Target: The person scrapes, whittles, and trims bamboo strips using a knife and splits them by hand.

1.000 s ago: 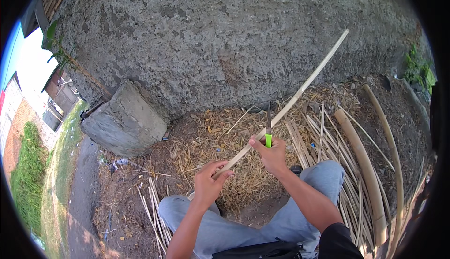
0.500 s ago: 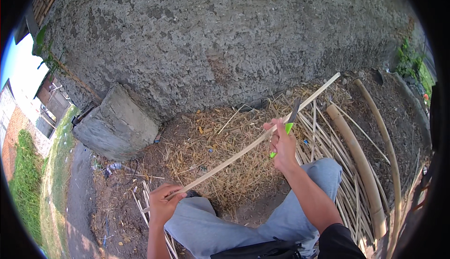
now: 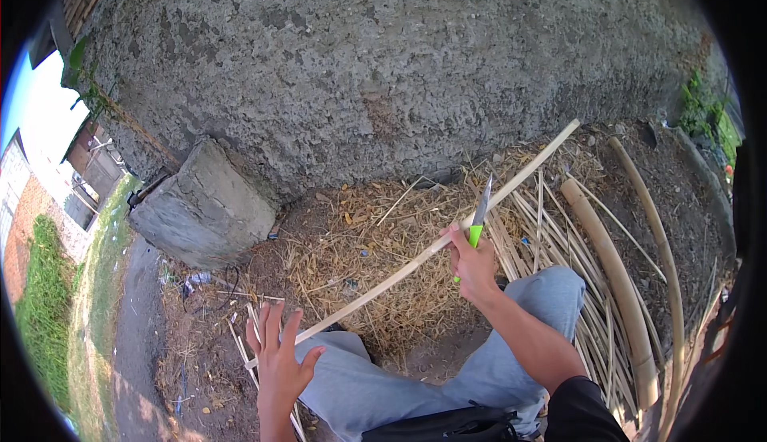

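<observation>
A: Where are the 2 hands?

B: The left hand (image 3: 281,366) is at the near left, fingers spread wide and not gripping. The right hand (image 3: 471,268) is right of the middle, curled around a knife (image 3: 477,232) with a green handle, its blade pointing far and up. Its thumb and fingers also meet a long, pale strip (image 3: 383,284).

A: How does that strip lie?

B: It slants above the seated person's legs in jeans (image 3: 375,386), from near left, at the left hand, to far right, in front of a rough grey wall (image 3: 383,66). The blade crosses it in view; I cannot tell whether the edge touches, or whether the left palm does.

A: What surrounds it?

B: Dry straw (image 3: 415,308) on the ground beyond the legs. To the right, a pile of thin strips (image 3: 593,302) beside a thick pole (image 3: 613,286).

A: Which step is this, in your judgement?

B: It seems to be positioning: the right hand steadies the strip by the knife while the left has no grip.

A: And what does the next move call for?

B: A firm left hold on the near end, I think, and fingers clear of the edge before any stroke.
</observation>
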### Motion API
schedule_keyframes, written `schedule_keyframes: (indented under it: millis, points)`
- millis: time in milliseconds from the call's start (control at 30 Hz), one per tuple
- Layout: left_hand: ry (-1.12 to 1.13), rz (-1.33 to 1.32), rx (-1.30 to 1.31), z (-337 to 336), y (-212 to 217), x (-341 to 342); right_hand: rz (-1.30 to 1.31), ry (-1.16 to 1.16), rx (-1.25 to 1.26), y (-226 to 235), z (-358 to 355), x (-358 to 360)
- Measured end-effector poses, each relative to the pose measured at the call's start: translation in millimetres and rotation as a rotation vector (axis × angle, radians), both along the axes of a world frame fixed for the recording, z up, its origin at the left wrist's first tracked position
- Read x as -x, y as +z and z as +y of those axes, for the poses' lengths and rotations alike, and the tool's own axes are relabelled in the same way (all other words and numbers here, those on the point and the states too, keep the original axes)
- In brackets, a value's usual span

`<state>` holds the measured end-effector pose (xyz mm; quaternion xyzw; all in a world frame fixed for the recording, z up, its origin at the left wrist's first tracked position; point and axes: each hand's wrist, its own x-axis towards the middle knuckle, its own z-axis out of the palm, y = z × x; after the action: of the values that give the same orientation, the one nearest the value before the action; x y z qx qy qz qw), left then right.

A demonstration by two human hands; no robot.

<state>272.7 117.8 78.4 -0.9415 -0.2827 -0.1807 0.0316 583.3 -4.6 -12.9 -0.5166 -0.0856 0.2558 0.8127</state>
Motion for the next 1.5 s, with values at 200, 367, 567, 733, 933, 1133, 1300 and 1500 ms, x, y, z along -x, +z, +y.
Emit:
schedule_keyframes:
  millis: [200, 367, 567, 733, 933, 1133, 1300, 1500]
  points:
    - [-0.15, -0.073, -0.023, -36, -24, -60, 0.005, 0.071, -0.069, -5, 10, 25]
    - [-0.148, -0.158, -0.039, -39, -41, -85, 0.027, 0.201, -0.096, -4, 7, 41]
    - [0.051, -0.316, 0.727, -14, -73, -62, -0.732, 0.232, 0.299, -11, -5, 31]
    - [0.113, -0.497, 1.178, -14, -83, -46, -1.144, 0.177, 0.338, -15, -16, 55]
    - [0.238, -0.543, 1.579, -24, -79, -28, -1.431, 0.189, 0.364, -21, -17, 74]
    - [0.235, -0.583, 1.784, -30, -86, -20, -1.424, 0.067, 0.404, -17, -7, 73]
    - [0.211, -0.611, 1.77, -35, -90, -16, -1.52, 0.051, 0.32, -17, -7, 80]
    - [0.198, -0.65, 1.85, -36, -95, -11, -1.497, -0.029, 0.31, -14, 2, 73]
